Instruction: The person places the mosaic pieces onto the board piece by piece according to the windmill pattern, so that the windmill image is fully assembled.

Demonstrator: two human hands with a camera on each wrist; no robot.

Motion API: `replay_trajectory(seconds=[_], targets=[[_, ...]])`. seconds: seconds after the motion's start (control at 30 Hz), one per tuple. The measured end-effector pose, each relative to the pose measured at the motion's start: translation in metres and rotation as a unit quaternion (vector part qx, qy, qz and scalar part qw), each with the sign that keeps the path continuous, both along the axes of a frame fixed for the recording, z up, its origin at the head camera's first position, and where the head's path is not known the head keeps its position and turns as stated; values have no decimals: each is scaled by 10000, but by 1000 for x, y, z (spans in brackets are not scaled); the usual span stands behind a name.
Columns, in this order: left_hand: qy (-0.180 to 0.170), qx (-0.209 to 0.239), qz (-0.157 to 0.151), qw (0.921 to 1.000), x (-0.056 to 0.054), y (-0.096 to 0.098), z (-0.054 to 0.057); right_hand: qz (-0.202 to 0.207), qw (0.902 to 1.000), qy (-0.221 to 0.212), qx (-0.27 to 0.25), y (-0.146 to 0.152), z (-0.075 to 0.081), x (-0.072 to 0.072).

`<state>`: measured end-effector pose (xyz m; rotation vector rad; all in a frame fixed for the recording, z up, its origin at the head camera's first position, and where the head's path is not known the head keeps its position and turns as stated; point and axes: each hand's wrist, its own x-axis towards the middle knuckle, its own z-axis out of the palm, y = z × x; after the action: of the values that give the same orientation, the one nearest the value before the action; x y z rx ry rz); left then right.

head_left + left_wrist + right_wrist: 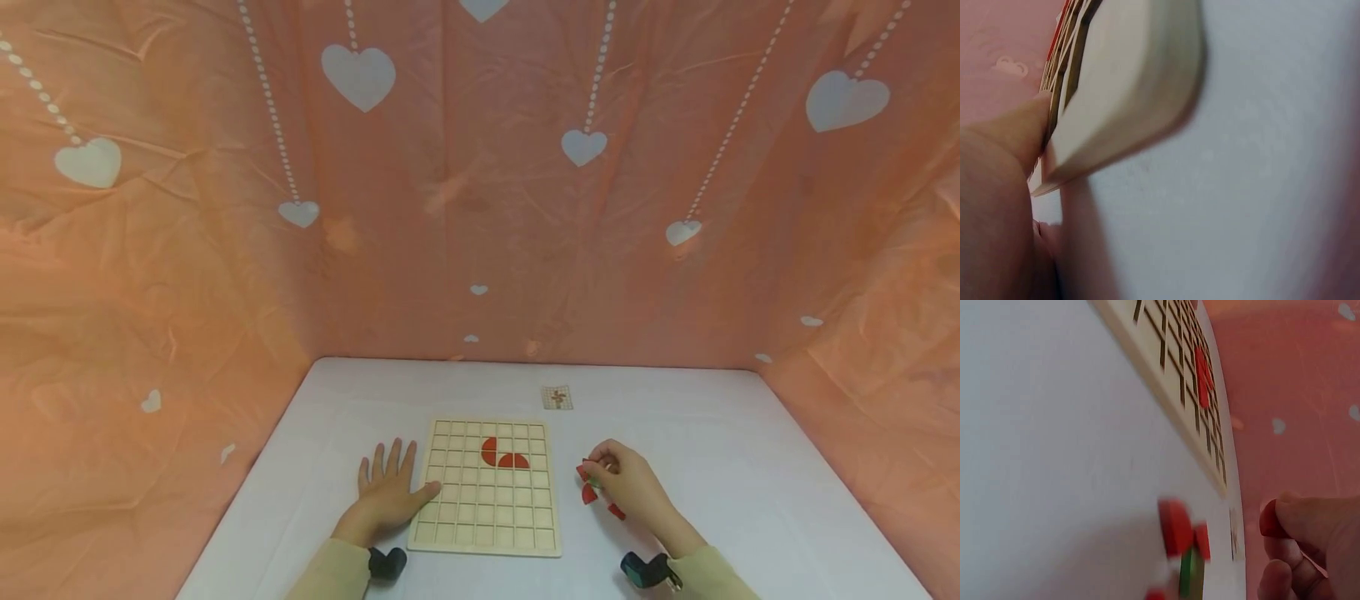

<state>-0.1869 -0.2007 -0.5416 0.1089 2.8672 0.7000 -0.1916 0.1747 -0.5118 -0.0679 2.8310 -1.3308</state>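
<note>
A square wooden grid board (pixel 491 517) lies on the white table between the hands. Two pairs of red quarter-round pieces (pixel 513 461) sit in its upper cells. My left hand (pixel 392 497) is spread flat at the board's left side, the thumb resting over its edge; in the left wrist view the thumb (pixel 1013 134) lies against the rim. To the right of the board, my right hand (pixel 628 483) pinches a small red piece (pixel 1272 520) between thumb and fingertips. Below that hand lie loose red pieces (pixel 1175 528) and a green piece (pixel 1186 572).
A small square card with a brown pattern (pixel 557 397) lies beyond the board's far right corner. Orange cloth walls (pixel 480 208) with pale hearts enclose the table at the back and sides. Dark wrist cameras (pixel 387 565) are strapped at both cuffs.
</note>
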Motion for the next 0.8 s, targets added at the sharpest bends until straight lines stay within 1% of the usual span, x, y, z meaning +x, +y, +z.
replay_trajectory(seconds=[0.07,0.17,0.37,0.47,0.63,0.7,0.8], targets=[[-12,6,-2,10000,0,0,0,102,9998,19,-143,-14,-1,-2],[-25,-2,-17,10000,0,-1,-2,248,9993,167,-237,-35,-3,-5],[-3,42,-19,10000,0,-3,-3,502,9966,419,-495,-75,-3,-5],[34,62,-23,10000,0,-3,-3,702,9944,512,-595,-92,-8,-6],[50,61,-25,10000,-2,-2,-3,1131,9901,667,-500,-116,-17,-7],[48,39,-19,10000,-1,-2,-3,1189,9892,726,-455,-126,-19,-8],[81,29,-28,10000,-1,-2,-2,1137,9898,736,-436,-139,-21,-9]])
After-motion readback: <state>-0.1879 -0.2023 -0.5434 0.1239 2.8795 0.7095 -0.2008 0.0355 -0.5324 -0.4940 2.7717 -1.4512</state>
